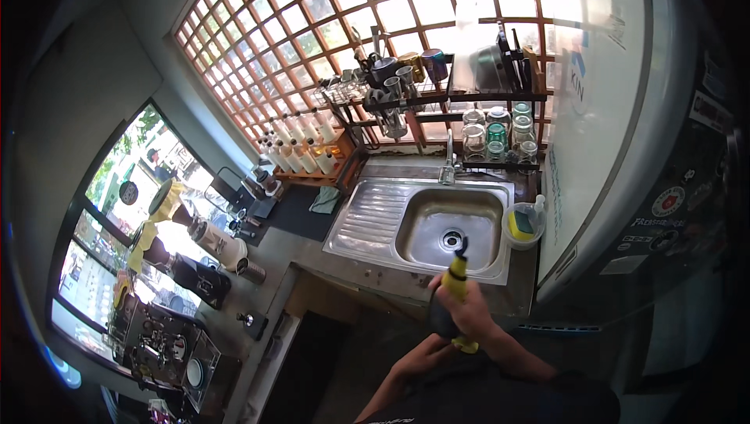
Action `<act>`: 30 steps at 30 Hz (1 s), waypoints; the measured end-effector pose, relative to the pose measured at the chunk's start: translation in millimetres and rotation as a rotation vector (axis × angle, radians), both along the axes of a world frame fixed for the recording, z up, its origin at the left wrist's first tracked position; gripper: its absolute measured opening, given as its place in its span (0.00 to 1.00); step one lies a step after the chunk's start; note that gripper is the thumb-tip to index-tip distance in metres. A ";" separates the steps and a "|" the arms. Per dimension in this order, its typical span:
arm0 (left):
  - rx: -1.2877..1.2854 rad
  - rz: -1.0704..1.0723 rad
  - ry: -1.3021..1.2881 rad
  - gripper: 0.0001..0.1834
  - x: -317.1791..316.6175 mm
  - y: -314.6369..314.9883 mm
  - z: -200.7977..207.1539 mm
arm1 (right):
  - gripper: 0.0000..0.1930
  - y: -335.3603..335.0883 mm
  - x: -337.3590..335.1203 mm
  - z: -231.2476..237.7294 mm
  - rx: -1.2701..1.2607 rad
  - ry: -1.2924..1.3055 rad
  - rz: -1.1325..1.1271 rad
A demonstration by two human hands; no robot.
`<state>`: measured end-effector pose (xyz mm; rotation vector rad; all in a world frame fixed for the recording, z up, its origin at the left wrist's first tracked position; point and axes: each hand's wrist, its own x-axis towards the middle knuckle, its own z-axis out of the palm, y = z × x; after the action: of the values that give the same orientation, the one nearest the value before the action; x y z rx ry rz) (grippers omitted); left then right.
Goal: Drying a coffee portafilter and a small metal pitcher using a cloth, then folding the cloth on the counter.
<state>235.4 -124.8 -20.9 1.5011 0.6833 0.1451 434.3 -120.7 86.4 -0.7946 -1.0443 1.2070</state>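
Observation:
A yellow-and-black handheld tool with a narrow black nozzle (455, 268) stands upright in front of the sink, its tip over the near rim. My right hand (467, 313) is wrapped round its upper body. Close below, my left hand (428, 350) reaches to the tool's lower end, where a yellow base shows; its fingers are hidden behind the tool and my right wrist. The tool's exact kind is not clear. Beyond it lies the steel sink (406, 225) with a drain, a ribbed drainboard on its left and a tap at the back.
A tub (512, 238) with a yellow-green sponge stands right of the sink, beside a white fridge (594, 112). Glass jars (497, 133) and a utensil rack line the window. Several bottles (301, 147) fill a wooden crate. Grinders (215, 244) and an espresso machine (168, 350) occupy the left counter.

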 end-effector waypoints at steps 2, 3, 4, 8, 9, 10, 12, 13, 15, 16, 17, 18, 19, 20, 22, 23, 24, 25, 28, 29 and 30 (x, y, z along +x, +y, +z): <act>0.055 0.150 -0.113 0.19 4.2 -23.5 -9.7 | 0.13 -0.2 -4.1 -1.2 -0.076 -0.113 0.157; 0.110 0.282 -0.223 0.21 7.5 -29.2 -11.7 | 0.14 -1.7 -5.0 -7.8 -0.119 -0.187 0.222; -0.040 0.267 -0.167 0.25 6.9 -27.4 -7.7 | 0.15 -3.5 -4.0 -10.1 -0.156 -0.204 0.268; -0.077 0.371 -0.258 0.23 15.0 -15.5 11.5 | 0.15 2.0 -2.0 -16.3 -0.104 -0.274 0.257; -0.102 0.297 -0.300 0.22 9.9 -7.6 13.0 | 0.15 7.7 2.4 -10.5 -0.069 -0.203 0.194; -0.022 0.248 -0.369 0.21 3.8 -4.7 -3.1 | 0.16 8.3 2.9 -4.8 -0.031 -0.143 0.151; 0.037 0.215 -0.282 0.21 4.4 -1.8 20.1 | 0.18 13.4 8.4 -11.3 -0.010 0.061 0.130; 0.087 0.172 -0.313 0.21 3.1 1.0 35.0 | 0.19 17.6 12.2 -11.5 0.049 0.140 0.153; 0.195 0.170 -0.300 0.20 2.5 6.7 33.5 | 0.21 19.6 13.4 -1.9 0.124 0.135 0.202; 0.297 0.116 -0.254 0.20 1.0 9.2 33.5 | 0.21 19.5 9.4 -5.7 0.138 0.232 0.168; 0.303 0.145 -0.262 0.20 1.3 9.0 41.9 | 0.21 18.5 4.1 -10.8 0.149 0.336 0.121; 0.266 0.174 -0.309 0.19 4.1 5.8 51.5 | 0.18 16.9 -1.9 -13.7 0.161 0.277 0.053; 0.229 0.196 -0.352 0.18 4.8 2.5 58.4 | 0.18 14.3 -8.6 -17.4 0.161 0.273 0.073; 0.235 0.212 -0.357 0.18 3.4 1.1 59.3 | 0.17 12.1 -14.4 -22.2 0.083 0.201 0.031; 0.253 0.202 -0.329 0.18 0.8 -2.4 59.0 | 0.15 11.9 -12.3 -30.6 0.037 0.090 0.045; 0.258 0.217 -0.336 0.18 0.1 -3.7 52.1 | 0.15 14.1 -8.6 -30.1 0.040 0.082 0.060; 0.275 0.199 -0.302 0.17 -1.3 -4.0 38.7 | 0.17 15.5 -5.1 -27.1 0.035 0.103 0.088; 0.292 0.181 -0.268 0.16 -0.9 -3.0 26.0 | 0.20 17.8 -1.7 -20.9 0.030 0.122 0.117; 0.300 0.148 -0.224 0.16 -8.0 0.2 9.2 | 0.20 29.7 11.1 -22.2 0.039 0.213 0.136; 0.302 0.159 -0.225 0.16 -10.5 0.3 11.3 | 0.19 31.1 11.0 -25.7 0.036 0.292 0.174; 0.263 0.179 -0.276 0.16 -11.8 -1.2 13.7 | 0.21 31.8 2.7 -37.0 0.013 0.255 0.126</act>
<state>223.6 -126.0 -7.2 1.6286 0.5896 0.5879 436.9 -88.9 49.4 -0.5535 -0.9010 1.3681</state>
